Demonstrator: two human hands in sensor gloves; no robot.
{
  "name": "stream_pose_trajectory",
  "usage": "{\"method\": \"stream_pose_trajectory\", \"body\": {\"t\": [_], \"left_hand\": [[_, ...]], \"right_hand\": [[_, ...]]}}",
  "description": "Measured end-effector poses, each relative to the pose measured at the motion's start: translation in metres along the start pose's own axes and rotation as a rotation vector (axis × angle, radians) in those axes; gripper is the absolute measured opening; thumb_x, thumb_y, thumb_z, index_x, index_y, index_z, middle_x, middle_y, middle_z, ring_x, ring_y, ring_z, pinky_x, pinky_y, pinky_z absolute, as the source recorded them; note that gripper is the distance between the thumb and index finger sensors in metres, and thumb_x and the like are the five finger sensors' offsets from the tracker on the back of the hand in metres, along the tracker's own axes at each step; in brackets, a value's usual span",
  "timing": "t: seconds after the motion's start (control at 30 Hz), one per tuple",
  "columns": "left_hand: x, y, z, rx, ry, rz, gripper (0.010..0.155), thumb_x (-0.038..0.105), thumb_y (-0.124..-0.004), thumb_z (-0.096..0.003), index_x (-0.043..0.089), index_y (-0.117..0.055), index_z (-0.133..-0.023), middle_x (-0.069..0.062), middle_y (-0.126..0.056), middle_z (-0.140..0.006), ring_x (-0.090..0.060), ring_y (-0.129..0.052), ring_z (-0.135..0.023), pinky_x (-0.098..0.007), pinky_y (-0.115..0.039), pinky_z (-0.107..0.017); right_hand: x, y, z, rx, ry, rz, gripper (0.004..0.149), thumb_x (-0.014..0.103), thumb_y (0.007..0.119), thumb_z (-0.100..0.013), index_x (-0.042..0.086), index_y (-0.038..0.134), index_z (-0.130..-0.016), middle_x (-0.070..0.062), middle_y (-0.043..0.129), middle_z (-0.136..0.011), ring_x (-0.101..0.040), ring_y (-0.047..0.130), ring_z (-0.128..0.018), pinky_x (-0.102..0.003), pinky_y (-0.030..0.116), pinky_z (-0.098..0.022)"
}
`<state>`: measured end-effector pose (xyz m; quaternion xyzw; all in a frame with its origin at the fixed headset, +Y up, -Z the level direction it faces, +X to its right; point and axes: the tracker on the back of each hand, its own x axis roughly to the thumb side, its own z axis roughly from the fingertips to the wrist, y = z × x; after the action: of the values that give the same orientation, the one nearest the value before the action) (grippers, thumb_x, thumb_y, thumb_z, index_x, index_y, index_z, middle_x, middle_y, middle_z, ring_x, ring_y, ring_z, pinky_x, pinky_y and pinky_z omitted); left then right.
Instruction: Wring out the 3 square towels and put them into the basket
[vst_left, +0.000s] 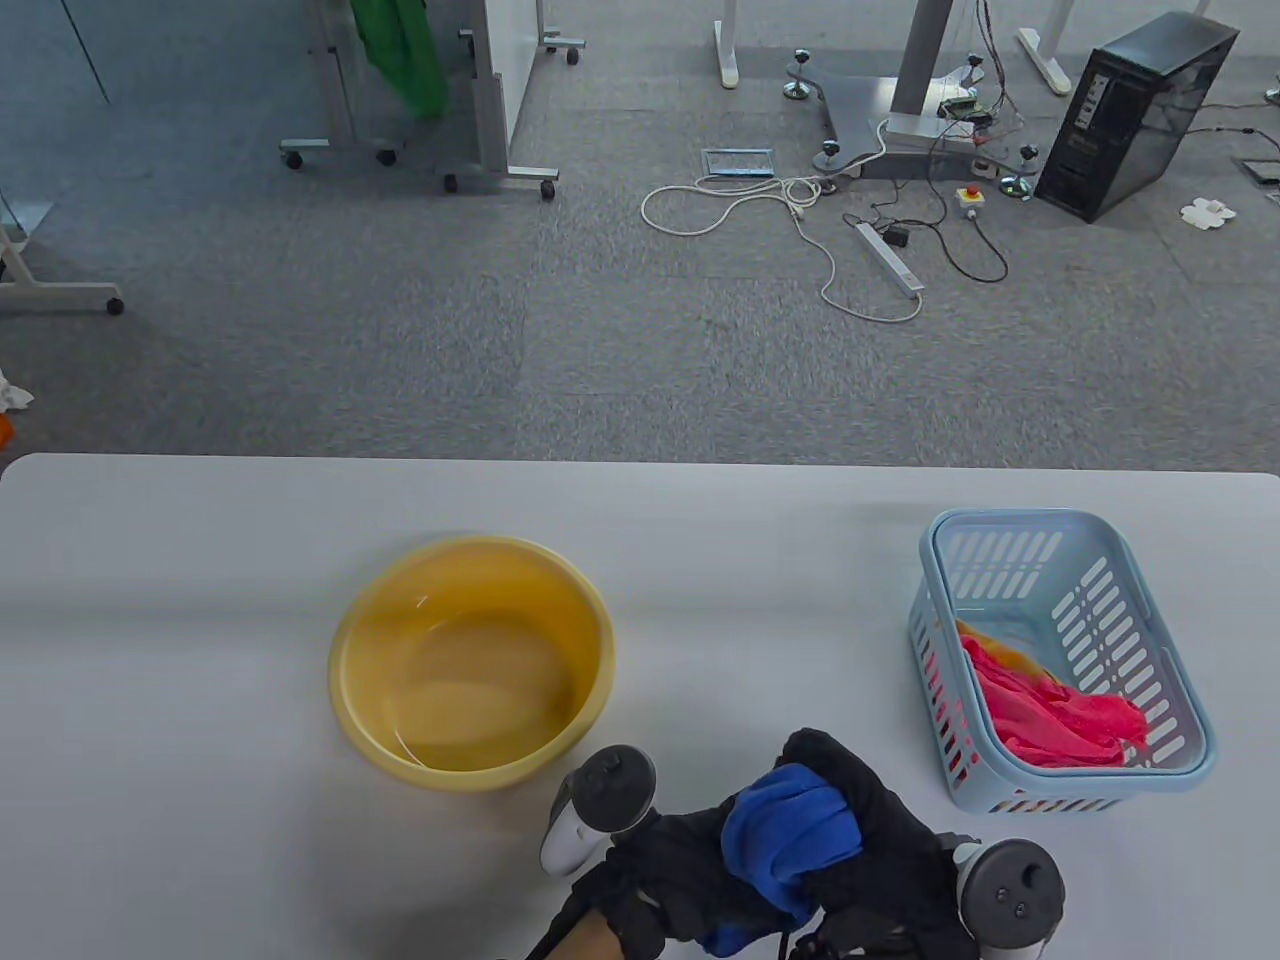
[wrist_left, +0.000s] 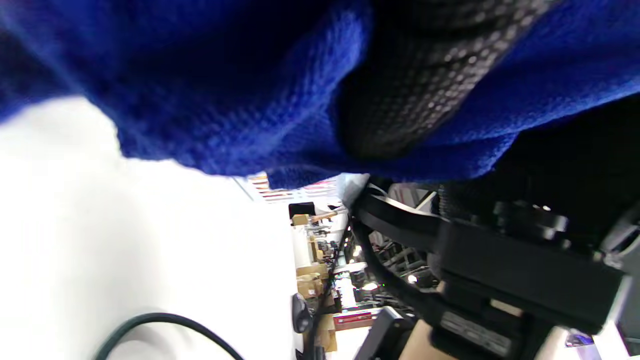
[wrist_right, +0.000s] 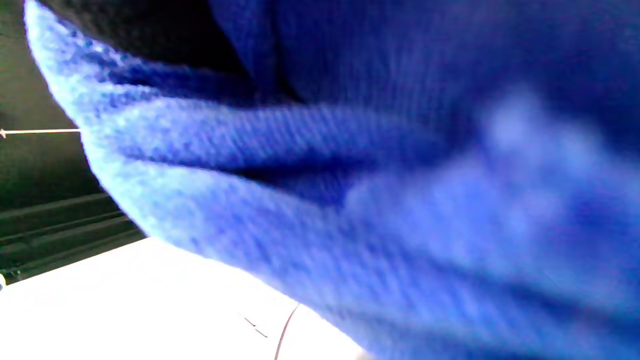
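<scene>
Both wrist views are nearly filled by the blue towel (vst_left: 790, 830), so little else shows there. At the counter's (vst_left: 200, 560) near edge, the left hand (vst_left: 670, 870) and right hand (vst_left: 880, 850) both clutch it, bunched between them. It is between the yellow basin (vst_left: 470, 665) and the basket (vst_left: 1060, 660), which already holds a pink towel (vst_left: 1050, 715).

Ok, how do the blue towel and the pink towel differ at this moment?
Place: the blue towel is off the table, bunched between the left hand and right hand; the pink towel lies in the light blue basket. State: the blue one is gripped and compressed into a tight wad; the pink one lies loose and spread, untouched. Colour: deep blue against bright pink. Both are crumpled cloth, neither lying flat.
</scene>
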<state>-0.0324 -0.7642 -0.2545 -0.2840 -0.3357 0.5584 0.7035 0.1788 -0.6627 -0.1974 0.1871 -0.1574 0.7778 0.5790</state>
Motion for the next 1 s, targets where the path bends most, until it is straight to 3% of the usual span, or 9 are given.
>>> {"method": "stream_pose_trajectory", "body": {"t": [0.2, 0.37, 0.6, 0.73, 1.0], "left_hand": [[0.000, 0.014, 0.007, 0.099, 0.039, -0.123, 0.069, 0.037, -0.100, -0.0469, 0.032, -0.070, -0.108, -0.005, -0.088, -0.077, -0.035, -0.087, -0.079, -0.074, -0.050, -0.068], [0.003, 0.020, 0.013, 0.274, -0.008, -0.139, 0.053, 0.044, -0.095, -0.0503, 0.030, -0.081, -0.099, -0.006, -0.088, -0.079, -0.036, -0.086, -0.080, -0.073, -0.052, -0.067], [0.012, 0.026, 0.018, 0.354, -0.058, -0.114, 0.052, 0.048, -0.096, -0.0498, 0.026, -0.085, -0.096, -0.005, -0.089, -0.079, -0.036, -0.086, -0.083, -0.072, -0.054, -0.067], [0.016, 0.033, 0.024, 0.391, -0.091, -0.069, 0.053, 0.048, -0.097, -0.0496, 0.026, -0.086, -0.096, -0.005, -0.088, -0.082, -0.037, -0.084, -0.086, -0.072, -0.054, -0.067], [0.020, 0.036, 0.026, 0.387, -0.211, 0.223, 0.054, 0.047, -0.097, -0.0503, 0.025, -0.083, -0.097, -0.005, -0.086, -0.086, -0.037, -0.081, -0.090, -0.072, -0.053, -0.068]], "right_hand": [[0.000, -0.007, 0.001, -0.054, 0.007, 0.055, 0.054, 0.028, 0.094, -0.051, 0.018, 0.071, -0.099, -0.010, 0.088, -0.086, -0.035, 0.096, -0.072, -0.068, 0.060, -0.071], [0.000, -0.019, 0.001, -0.100, 0.018, 0.037, 0.055, 0.029, 0.096, -0.050, 0.018, 0.071, -0.098, -0.009, 0.087, -0.088, -0.035, 0.096, -0.075, -0.068, 0.060, -0.071], [-0.006, -0.033, 0.004, -0.203, 0.064, -0.016, 0.055, 0.031, 0.097, -0.049, 0.020, 0.073, -0.097, -0.008, 0.088, -0.087, -0.034, 0.096, -0.074, -0.066, 0.060, -0.072], [-0.009, -0.032, 0.004, -0.198, 0.079, -0.050, 0.055, 0.032, 0.097, -0.050, 0.020, 0.072, -0.097, -0.008, 0.087, -0.088, -0.034, 0.095, -0.074, -0.066, 0.061, -0.071], [-0.014, -0.027, 0.003, -0.145, 0.103, -0.149, 0.055, 0.034, 0.094, -0.051, 0.019, 0.070, -0.099, -0.009, 0.085, -0.090, -0.034, 0.094, -0.075, -0.066, 0.061, -0.071]]}}
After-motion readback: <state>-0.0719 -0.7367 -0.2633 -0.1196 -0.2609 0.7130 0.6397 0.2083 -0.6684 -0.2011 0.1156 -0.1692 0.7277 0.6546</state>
